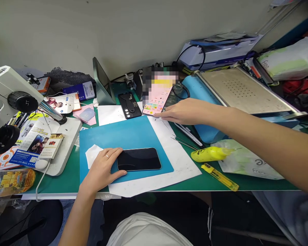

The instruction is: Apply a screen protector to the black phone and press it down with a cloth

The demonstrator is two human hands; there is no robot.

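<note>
A dark-screened smartphone lies flat on a blue mat. My left hand rests at its left end, thumb near the lower corner and fingers near the upper one, fingers outstretched. Beside that hand is a white wipe. Farther back, a smartphone with a lit pink screen stands tilted, its top blurred out. My right hand has its fingers together at the lower right edge of this lit phone; its fingertips are partly hidden. To its left sits a black phone case.
At left stands a microscope on a white base. Tweezers, a yellow bottle and a yellow utility knife lie to the right. Behind them is a perforated metal plate. White paper lies under the mat.
</note>
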